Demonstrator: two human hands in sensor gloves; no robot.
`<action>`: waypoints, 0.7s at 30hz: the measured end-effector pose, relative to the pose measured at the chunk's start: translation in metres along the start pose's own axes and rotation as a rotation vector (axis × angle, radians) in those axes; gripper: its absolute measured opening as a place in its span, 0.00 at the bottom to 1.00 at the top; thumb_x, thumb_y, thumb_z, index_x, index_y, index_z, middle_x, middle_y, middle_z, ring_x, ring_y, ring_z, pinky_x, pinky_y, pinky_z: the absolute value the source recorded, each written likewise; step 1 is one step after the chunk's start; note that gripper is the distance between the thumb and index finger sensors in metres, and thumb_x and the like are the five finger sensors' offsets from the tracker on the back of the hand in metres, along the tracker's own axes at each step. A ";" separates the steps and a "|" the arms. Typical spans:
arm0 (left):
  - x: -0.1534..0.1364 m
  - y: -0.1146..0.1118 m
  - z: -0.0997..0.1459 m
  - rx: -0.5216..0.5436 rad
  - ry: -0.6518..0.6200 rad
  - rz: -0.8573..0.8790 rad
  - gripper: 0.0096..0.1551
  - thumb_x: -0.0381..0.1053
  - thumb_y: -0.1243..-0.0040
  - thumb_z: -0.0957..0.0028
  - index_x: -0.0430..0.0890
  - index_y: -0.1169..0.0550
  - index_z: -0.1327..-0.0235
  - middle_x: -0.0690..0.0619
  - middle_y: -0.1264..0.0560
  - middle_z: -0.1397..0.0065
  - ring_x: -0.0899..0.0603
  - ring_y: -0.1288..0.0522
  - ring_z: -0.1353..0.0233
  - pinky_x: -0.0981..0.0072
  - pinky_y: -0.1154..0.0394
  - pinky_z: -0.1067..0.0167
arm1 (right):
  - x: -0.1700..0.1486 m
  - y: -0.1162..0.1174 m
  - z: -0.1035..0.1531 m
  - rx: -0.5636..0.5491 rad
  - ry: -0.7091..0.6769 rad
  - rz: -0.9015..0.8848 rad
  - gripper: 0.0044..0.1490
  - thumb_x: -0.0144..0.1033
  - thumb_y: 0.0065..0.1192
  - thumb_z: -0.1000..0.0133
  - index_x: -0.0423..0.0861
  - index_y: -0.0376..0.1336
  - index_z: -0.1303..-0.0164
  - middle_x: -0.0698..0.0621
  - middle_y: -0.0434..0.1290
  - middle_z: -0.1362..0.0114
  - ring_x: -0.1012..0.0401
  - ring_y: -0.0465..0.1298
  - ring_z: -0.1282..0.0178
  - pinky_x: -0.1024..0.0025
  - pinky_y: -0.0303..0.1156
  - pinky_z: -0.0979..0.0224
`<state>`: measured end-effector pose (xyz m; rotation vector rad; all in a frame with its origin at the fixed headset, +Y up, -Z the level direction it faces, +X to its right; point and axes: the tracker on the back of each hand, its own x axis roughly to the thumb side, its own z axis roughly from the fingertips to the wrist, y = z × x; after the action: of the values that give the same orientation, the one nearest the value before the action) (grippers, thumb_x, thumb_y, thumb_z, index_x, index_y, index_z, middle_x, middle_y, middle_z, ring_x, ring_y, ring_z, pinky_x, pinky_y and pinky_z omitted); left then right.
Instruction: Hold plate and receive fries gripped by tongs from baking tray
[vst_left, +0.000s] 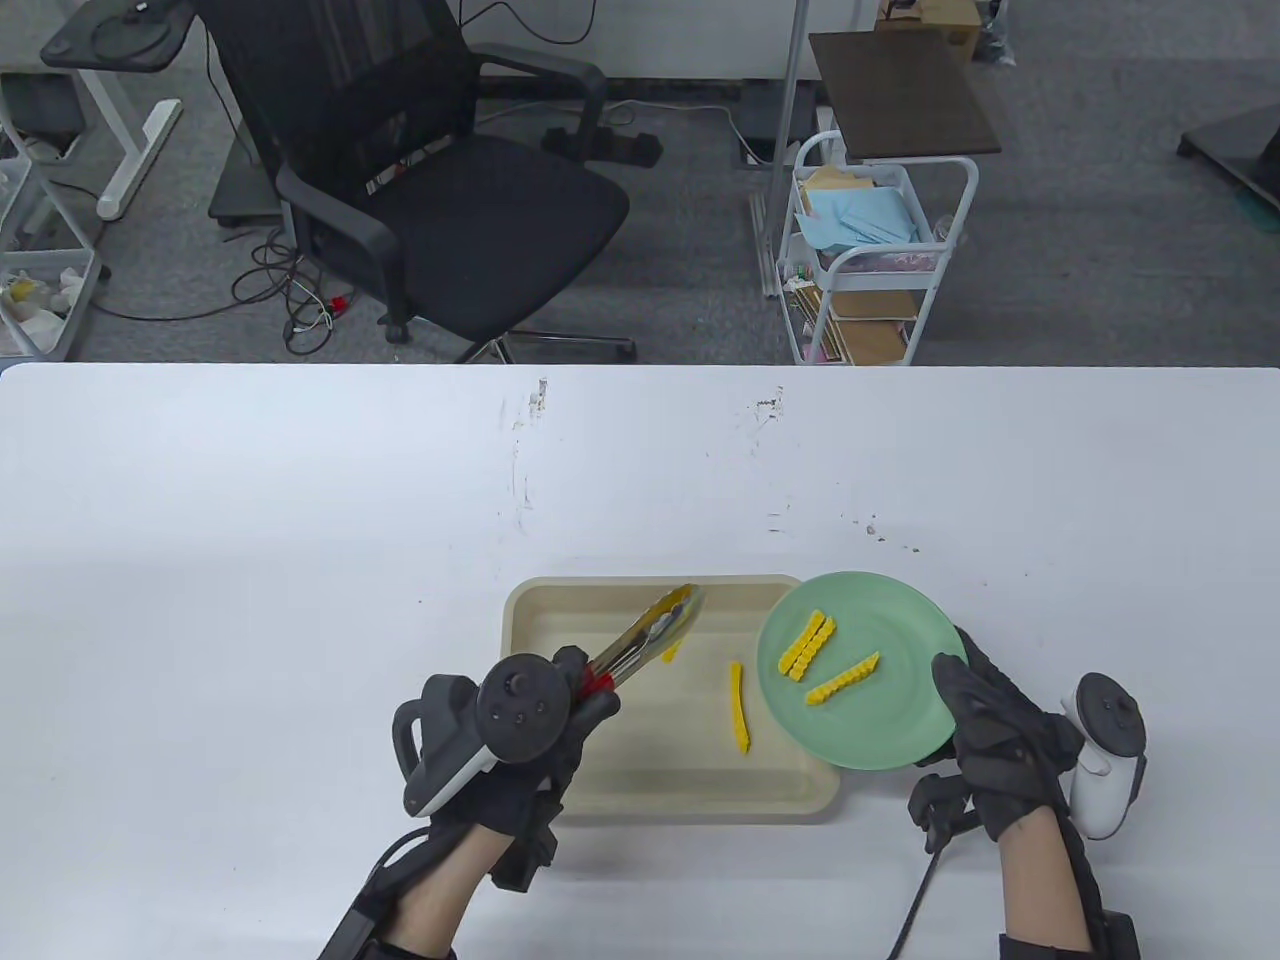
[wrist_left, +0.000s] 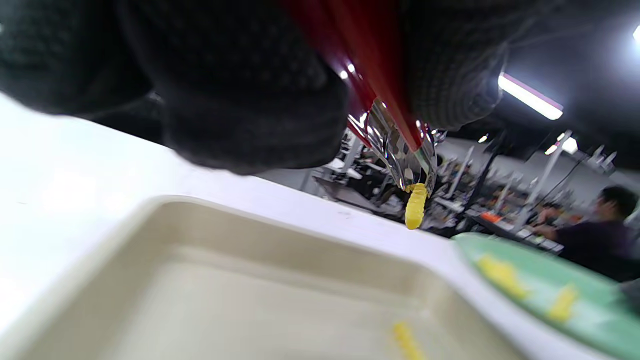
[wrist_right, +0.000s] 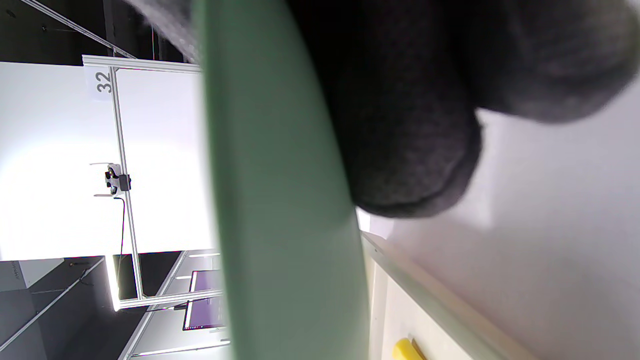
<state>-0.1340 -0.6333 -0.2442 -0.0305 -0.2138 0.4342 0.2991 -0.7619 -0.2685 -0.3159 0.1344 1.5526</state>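
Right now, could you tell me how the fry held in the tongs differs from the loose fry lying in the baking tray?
The fry in the tongs is lifted, hanging from the tongs that the left hand grips; the loose fry lies flat on the baking tray floor. The gripped fry is mostly hidden in the table view, while the loose fry shows full length. Both are yellow crinkle-cut fries, not yet on the green plate.
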 end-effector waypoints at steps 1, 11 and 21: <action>0.006 -0.002 -0.002 -0.020 -0.031 0.058 0.34 0.61 0.38 0.42 0.41 0.23 0.31 0.44 0.13 0.49 0.52 0.14 0.71 0.47 0.17 0.64 | 0.000 0.000 0.000 -0.001 0.000 0.000 0.37 0.44 0.56 0.46 0.44 0.54 0.28 0.44 0.76 0.44 0.53 0.86 0.70 0.56 0.81 0.63; 0.056 -0.041 -0.020 -0.112 -0.140 0.000 0.34 0.62 0.38 0.42 0.41 0.23 0.31 0.44 0.13 0.49 0.52 0.14 0.71 0.48 0.18 0.63 | -0.001 0.007 -0.001 0.031 0.006 0.023 0.36 0.44 0.56 0.46 0.44 0.55 0.28 0.44 0.76 0.45 0.53 0.86 0.70 0.55 0.81 0.63; 0.063 -0.053 -0.027 -0.137 -0.127 -0.067 0.35 0.63 0.38 0.42 0.41 0.23 0.30 0.45 0.12 0.49 0.52 0.14 0.70 0.47 0.18 0.63 | -0.001 0.009 -0.002 0.051 0.005 0.024 0.36 0.44 0.56 0.46 0.44 0.55 0.29 0.44 0.76 0.45 0.53 0.86 0.71 0.56 0.81 0.63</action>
<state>-0.0502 -0.6544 -0.2543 -0.1297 -0.3681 0.3541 0.2908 -0.7633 -0.2709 -0.2783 0.1817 1.5693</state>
